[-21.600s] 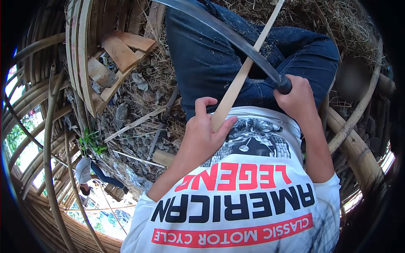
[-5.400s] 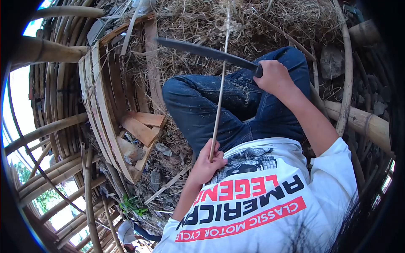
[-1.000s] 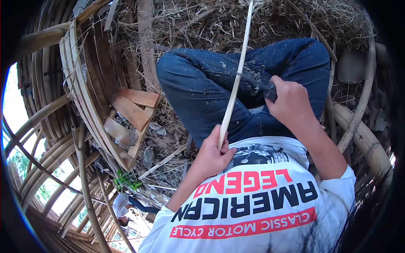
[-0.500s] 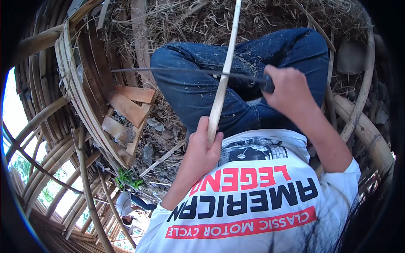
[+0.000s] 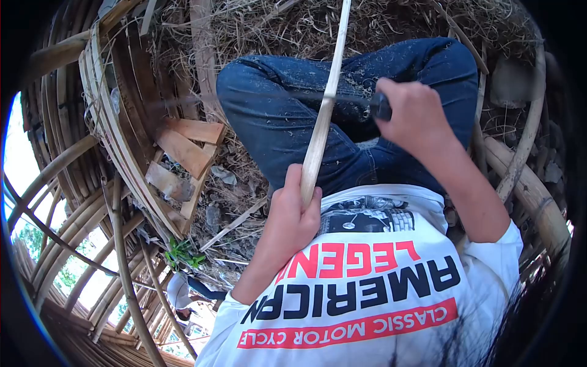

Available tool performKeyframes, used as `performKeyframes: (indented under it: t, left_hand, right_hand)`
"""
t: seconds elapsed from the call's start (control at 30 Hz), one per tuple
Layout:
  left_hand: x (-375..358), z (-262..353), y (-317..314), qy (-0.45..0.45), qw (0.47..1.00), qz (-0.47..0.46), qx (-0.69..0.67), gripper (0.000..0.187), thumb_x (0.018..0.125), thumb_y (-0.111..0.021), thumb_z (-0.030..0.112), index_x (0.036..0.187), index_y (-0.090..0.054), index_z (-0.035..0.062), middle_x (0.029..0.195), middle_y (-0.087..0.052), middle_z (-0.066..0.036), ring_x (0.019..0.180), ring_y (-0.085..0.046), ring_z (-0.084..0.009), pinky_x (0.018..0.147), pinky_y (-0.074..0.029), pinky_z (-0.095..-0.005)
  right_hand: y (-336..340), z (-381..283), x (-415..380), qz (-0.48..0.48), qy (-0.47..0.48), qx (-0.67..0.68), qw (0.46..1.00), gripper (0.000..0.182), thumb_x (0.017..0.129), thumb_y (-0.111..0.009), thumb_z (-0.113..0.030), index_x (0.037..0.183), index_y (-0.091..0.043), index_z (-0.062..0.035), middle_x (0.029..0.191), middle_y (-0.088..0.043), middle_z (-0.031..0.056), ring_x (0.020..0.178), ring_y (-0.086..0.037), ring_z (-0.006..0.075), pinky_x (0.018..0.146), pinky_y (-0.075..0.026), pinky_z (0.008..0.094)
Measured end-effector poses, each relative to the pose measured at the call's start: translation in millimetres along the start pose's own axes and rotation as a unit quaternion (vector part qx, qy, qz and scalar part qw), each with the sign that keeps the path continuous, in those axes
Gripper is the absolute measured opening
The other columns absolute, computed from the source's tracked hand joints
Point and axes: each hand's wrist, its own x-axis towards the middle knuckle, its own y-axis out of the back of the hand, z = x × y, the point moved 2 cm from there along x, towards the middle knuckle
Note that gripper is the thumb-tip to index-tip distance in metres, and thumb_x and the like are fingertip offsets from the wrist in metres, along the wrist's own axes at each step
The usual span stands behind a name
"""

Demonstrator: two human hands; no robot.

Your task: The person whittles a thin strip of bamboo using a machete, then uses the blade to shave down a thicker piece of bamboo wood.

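Pale strip (image 5: 315, 147), one, wood or bamboo (cannot tell which): stands lengthwise in front of the torso, above the lap; near end in the left hand, far end out of view past the top edge.

Left hand (image 5: 292, 211): drawn close around the strip's near end, thumb along one side, just in front of the shirt.

Right hand (image 5: 416, 113): wrapped around the dark handle (image 5: 381, 108) of a long-bladed knife (image 5: 306, 95).

Knife position: level, crosswise to the strip; its blurred blade meets it above the lap. Exact edge contact cannot be told.

Changes noted: half a second ago the blade shows crisp; now it is smeared, and the crossing sits slightly farther from the left hand. About five seconds ago the strip shows a narrow edge; now a broader face. Judged meaning: a shaving stroke is under way, on a wider side, with the left hand as the anchor.

Surroundings: blue jeans (image 5: 269, 125), legs folded, flecked with pale bits; printed white shirt (image 5: 367, 327); curly shavings (image 5: 293, 30) beyond the knees; slatted wooden frame (image 5: 105, 131), short boards (image 5: 183, 151) beside it; thick bamboo pole (image 5: 532, 196) on the other side; green plant (image 5: 182, 253); another person (image 5: 179, 290), well apart.
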Motion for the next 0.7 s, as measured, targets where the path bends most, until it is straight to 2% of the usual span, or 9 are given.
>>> performKeyframes:
  t: [0.03,0.1,0.17,0.3,0.37,0.47,0.57,0.67,0.7]
  left_hand:
    - [-2.2,-0.2,0.7,0.002,1.0,0.005,-0.001,0.023,0.09,-0.058,0.005,0.104,-0.04,0.002,0.065,-0.056,-0.028,0.068,-0.059,-0.05,0.054,-0.044,-0.0473]
    - [-5.6,1.3,0.5,-0.02,1.0,0.003,-0.007,0.022,0.09,-0.057,0.005,0.103,-0.04,0.0018,0.065,-0.056,-0.028,0.068,-0.059,-0.0498,0.054,-0.044,-0.047]
    - [-3.1,1.8,0.2,-0.022,1.0,0.003,-0.007,0.022,0.09,-0.057,0.004,0.104,-0.04,0.0015,0.066,-0.056,-0.029,0.07,-0.059,-0.0512,0.055,-0.044,-0.0475]
    - [4.0,-3.1,-0.6,-0.006,1.0,-0.009,-0.001,0.021,0.09,-0.056,0.003,0.105,-0.041,0.0016,0.068,-0.057,-0.029,0.074,-0.06,-0.0513,0.057,-0.045,-0.0475]
    - [5.2,-3.5,0.8,-0.019,1.0,0.008,-0.002,0.02,0.09,-0.057,0.003,0.103,-0.043,0.0017,0.069,-0.058,-0.029,0.075,-0.06,-0.051,0.057,-0.045,-0.0469]
    - [-2.2,1.5,5.8,0.002,1.0,0.007,0.002,0.02,0.089,-0.058,0.004,0.103,-0.044,0.0015,0.069,-0.058,-0.027,0.072,-0.061,-0.0498,0.057,-0.046,-0.0455]
    - [-8.1,-0.8,7.6,0.018,1.0,0.0,0.014,0.022,0.089,-0.059,0.004,0.105,-0.044,0.0014,0.067,-0.057,-0.025,0.068,-0.061,-0.0483,0.057,-0.046,-0.0446]
    - [-0.8,-6.7,3.2,-0.012,1.0,-0.005,-0.02,0.023,0.089,-0.059,0.004,0.104,-0.042,0.0012,0.068,-0.057,-0.026,0.072,-0.061,-0.0494,0.057,-0.045,-0.0442]
    - [1.1,-5.9,1.9,-0.012,1.0,-0.007,-0.021,0.023,0.089,-0.059,0.004,0.104,-0.042,0.0012,0.068,-0.057,-0.026,0.072,-0.061,-0.0494,0.057,-0.045,-0.0442]
  right_hand:
    - [-0.1,4.7,9.2,-0.001,0.005,0.001,1.0,0.014,0.077,-0.07,-0.015,0.083,-0.063,-0.0045,0.075,-0.067,0.0215,0.079,-0.068,0.0385,0.073,-0.055,0.0472]
    - [2.8,21.5,25.6,0.059,-0.055,-0.004,0.997,0.015,0.077,-0.069,-0.015,0.084,-0.063,-0.0043,0.076,-0.067,0.0222,0.08,-0.068,0.0397,0.073,-0.054,0.0481]
    - [-2.9,24.4,26.8,0.072,-0.048,0.005,0.996,0.018,0.077,-0.07,-0.016,0.085,-0.062,-0.0028,0.076,-0.067,0.0227,0.08,-0.067,0.0416,0.072,-0.055,0.0481]
    - [-12.5,-10.5,-22.8,-0.04,-0.021,-0.002,0.999,0.025,0.073,-0.075,-0.017,0.086,-0.058,-0.0045,0.074,-0.067,0.0195,0.074,-0.068,0.0385,0.068,-0.056,0.0473]
    - [-12.4,-15.2,-29.8,-0.042,0.02,0.031,0.998,0.024,0.072,-0.075,-0.016,0.087,-0.058,-0.0061,0.074,-0.067,0.0184,0.074,-0.068,0.0382,0.069,-0.056,0.0476]
    - [-5.9,8.6,-1.1,0.032,-0.007,-0.029,0.999,0.024,0.072,-0.074,-0.015,0.09,-0.061,-0.0077,0.076,-0.068,0.0205,0.079,-0.069,0.0383,0.073,-0.056,0.0471]
    - [0.2,37.9,26.1,0.097,-0.054,0.012,0.994,0.025,0.074,-0.074,-0.015,0.093,-0.061,-0.004,0.078,-0.067,0.023,0.082,-0.068,0.0405,0.074,-0.055,0.0484]
    - [-1.5,16.2,8.2,0.03,-0.085,-0.033,0.995,0.028,0.074,-0.075,-0.016,0.094,-0.06,-0.0032,0.078,-0.067,0.0229,0.081,-0.068,0.0409,0.073,-0.055,0.0482]
    - [-4.0,8.6,-3.4,0.03,-0.061,-0.045,0.997,0.03,0.074,-0.076,-0.016,0.095,-0.059,-0.0033,0.078,-0.067,0.0221,0.079,-0.068,0.0414,0.072,-0.055,0.0481]
